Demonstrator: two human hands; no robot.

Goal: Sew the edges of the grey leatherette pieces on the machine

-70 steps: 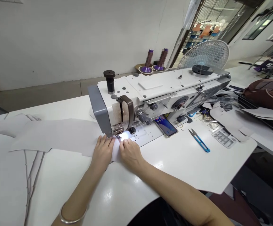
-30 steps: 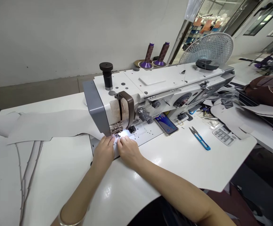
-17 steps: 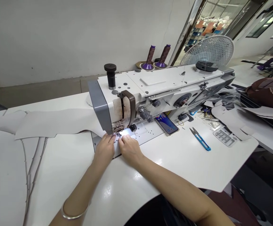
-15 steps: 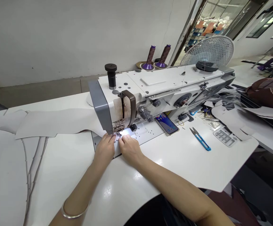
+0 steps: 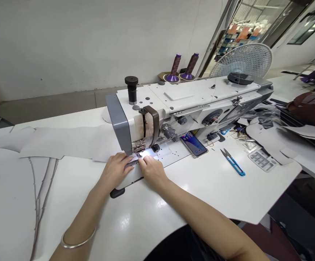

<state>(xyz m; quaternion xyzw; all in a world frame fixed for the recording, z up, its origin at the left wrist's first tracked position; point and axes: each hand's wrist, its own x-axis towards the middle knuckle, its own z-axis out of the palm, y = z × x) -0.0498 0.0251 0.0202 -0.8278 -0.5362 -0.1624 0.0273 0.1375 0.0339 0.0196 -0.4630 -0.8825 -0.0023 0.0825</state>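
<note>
My left hand (image 5: 116,169) lies on a light grey sheet piece (image 5: 75,143), just left of the needle area. Its fingers are stretched out and the thumb stands apart. Close by on the right, my right hand (image 5: 153,171) has its fingers drawn together at the lit presser foot (image 5: 139,153). What those fingertips pinch, if anything, is hidden. The sheet piece runs leftward from the white sewing machine (image 5: 187,96), across the table. Whether it is fabric or leather I cannot tell.
Stacked grey pieces (image 5: 7,195) lie on the left. Right of my hands are a phone (image 5: 194,144), blue thread snips (image 5: 232,162) and scraps (image 5: 266,139). Two brown thread cones (image 5: 175,67) and a fan (image 5: 244,61) stand behind the machine.
My left hand has shifted left and its thumb has spread away from the fingers. The right hand stays by the presser foot. The camera view has moved slightly.
</note>
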